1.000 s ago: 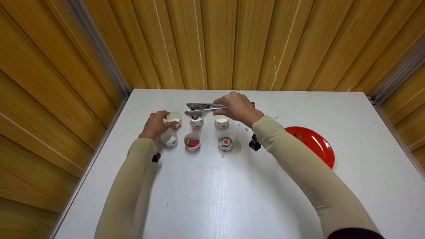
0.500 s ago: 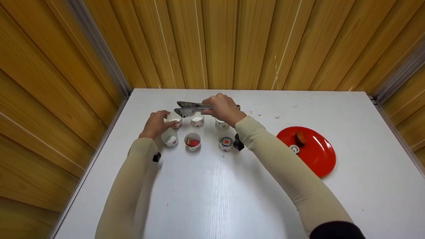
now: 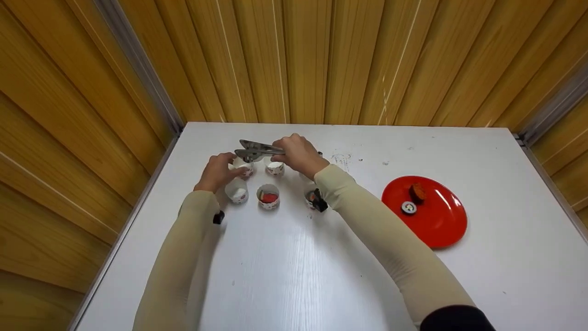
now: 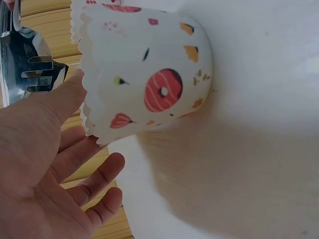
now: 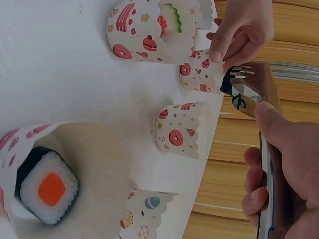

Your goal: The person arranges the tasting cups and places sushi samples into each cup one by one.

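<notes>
My left hand (image 3: 218, 172) pinches the rim of the back-left paper cup (image 4: 149, 74), its thumb on the outside; the cup is white with red doughnut prints. Metal tongs (image 3: 257, 149) are in my right hand (image 3: 297, 154), gripped along the handles. Their slotted ends are spread apart over the rim of that same cup. Just right of it stands the back-middle cup (image 3: 275, 170). In front are a left cup (image 3: 238, 193), a middle cup (image 3: 268, 204) with a red-topped piece in it, and a right cup with a toy-like sushi roll (image 5: 47, 184) inside, partly covered by my right wrist.
A red oval plate (image 3: 432, 225) lies on the right side of the white table (image 3: 275, 276), bearing an orange-topped sushi piece (image 3: 417, 193) and a small round roll (image 3: 409, 208). The back-right cup (image 5: 147, 214) is mostly hidden by my right arm in the head view.
My right hand and the tongs have moved left, from over the back-middle cup to over the back-left one. The left hand has stayed on its cup. More of the plate shows.
</notes>
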`<act>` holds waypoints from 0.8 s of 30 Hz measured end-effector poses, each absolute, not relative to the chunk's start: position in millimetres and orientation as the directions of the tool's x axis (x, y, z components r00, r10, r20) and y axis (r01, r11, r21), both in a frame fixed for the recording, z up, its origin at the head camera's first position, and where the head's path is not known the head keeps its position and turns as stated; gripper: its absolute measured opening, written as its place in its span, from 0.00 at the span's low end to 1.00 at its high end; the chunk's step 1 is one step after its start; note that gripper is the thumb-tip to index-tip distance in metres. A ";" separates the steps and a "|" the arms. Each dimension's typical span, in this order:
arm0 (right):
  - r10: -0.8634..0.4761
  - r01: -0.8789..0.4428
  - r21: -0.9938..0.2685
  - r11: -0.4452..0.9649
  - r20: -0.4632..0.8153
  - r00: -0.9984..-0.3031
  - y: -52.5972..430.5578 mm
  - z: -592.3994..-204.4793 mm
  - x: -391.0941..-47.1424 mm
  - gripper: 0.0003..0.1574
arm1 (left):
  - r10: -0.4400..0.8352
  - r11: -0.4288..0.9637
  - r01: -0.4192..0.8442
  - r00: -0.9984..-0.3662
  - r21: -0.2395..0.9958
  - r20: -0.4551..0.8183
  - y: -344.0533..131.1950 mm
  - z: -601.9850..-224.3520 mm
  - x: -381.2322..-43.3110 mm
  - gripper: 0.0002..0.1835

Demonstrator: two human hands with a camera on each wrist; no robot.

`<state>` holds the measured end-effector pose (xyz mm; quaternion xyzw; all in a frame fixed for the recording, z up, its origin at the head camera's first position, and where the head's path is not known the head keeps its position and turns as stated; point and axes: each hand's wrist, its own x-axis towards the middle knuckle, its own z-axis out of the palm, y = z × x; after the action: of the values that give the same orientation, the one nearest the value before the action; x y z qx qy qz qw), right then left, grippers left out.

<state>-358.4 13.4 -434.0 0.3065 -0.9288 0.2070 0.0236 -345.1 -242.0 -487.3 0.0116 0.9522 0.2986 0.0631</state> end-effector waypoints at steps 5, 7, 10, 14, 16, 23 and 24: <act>-0.560 -0.569 -0.383 0.728 0.146 -0.815 9.5 -434.5 -358.3 0.14 | 0.051 0.811 -0.028 -0.992 0.585 -0.119 -241.4 -485.7 -344.7 0.31; -0.557 -0.560 -0.389 0.732 0.133 -0.820 8.9 -434.9 -358.0 0.14 | 0.052 0.807 -0.027 -0.992 0.590 -0.117 -240.8 -485.6 -344.4 0.30; -0.552 -0.546 -0.402 0.735 0.113 -0.826 8.2 -435.8 -356.7 0.15 | 0.058 0.803 -0.019 -0.992 0.596 -0.111 -240.3 -486.4 -344.5 0.28; -0.554 -0.551 -0.385 0.740 0.116 -0.825 8.2 -437.4 -355.7 0.16 | 0.070 0.798 -0.006 -0.992 0.602 -0.102 -240.0 -487.2 -345.3 0.25; -0.558 -0.563 -0.375 0.737 0.132 -0.819 9.1 -437.9 -355.5 0.17 | 0.067 0.797 -0.008 -0.992 0.604 -0.103 -239.3 -486.6 -345.4 0.26; -0.571 -0.586 -0.373 0.720 0.163 -0.805 12.3 -439.4 -356.3 0.17 | 0.066 0.798 -0.014 -0.992 0.602 -0.111 -238.8 -485.8 -345.9 0.28; -0.568 -0.583 -0.372 0.722 0.162 -0.807 13.0 -440.0 -356.5 0.17 | 0.069 0.799 -0.011 -0.992 0.602 -0.110 -238.9 -486.3 -345.7 0.28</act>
<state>-356.5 13.0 -440.0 0.3104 -0.9278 0.2063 0.0181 -345.7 -238.9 -486.3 0.0153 0.9462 0.3169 0.0631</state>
